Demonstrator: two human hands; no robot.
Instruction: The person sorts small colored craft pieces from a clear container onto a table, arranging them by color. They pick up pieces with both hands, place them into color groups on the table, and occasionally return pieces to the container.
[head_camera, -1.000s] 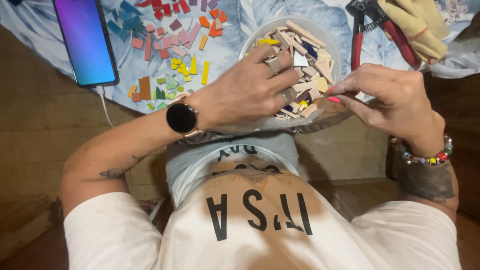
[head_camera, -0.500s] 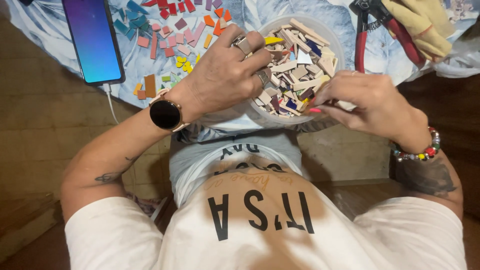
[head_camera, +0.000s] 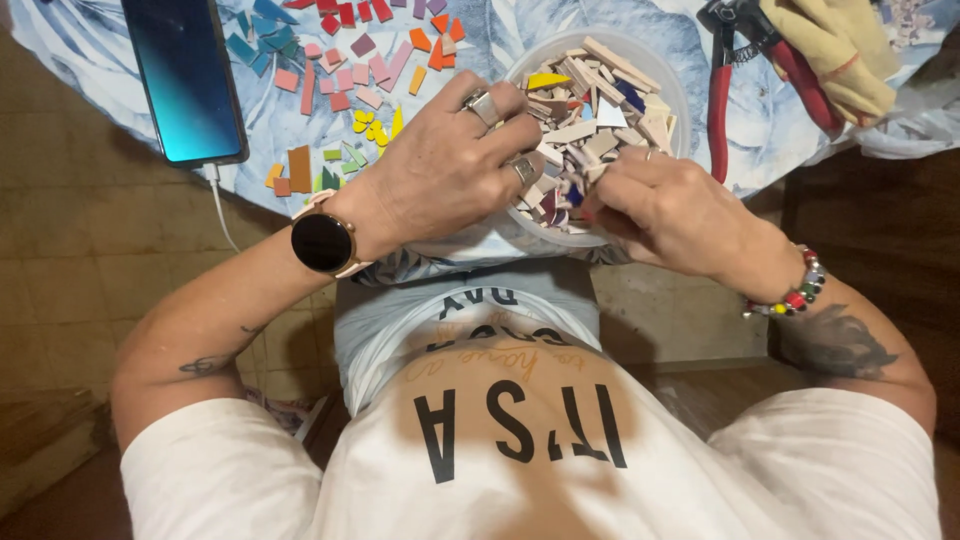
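Both hands now dig together: left hand (head_camera: 445, 170) and right hand (head_camera: 670, 205) have closed in, fingers curled among tile pieces (head_camera: 590, 120) in the bowl (head_camera: 665, 75); any held piece is hidden.

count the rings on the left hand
2 on the left hand: a big ring on an upper finger, a second ring on a lower finger by the bowl. More may be hidden.
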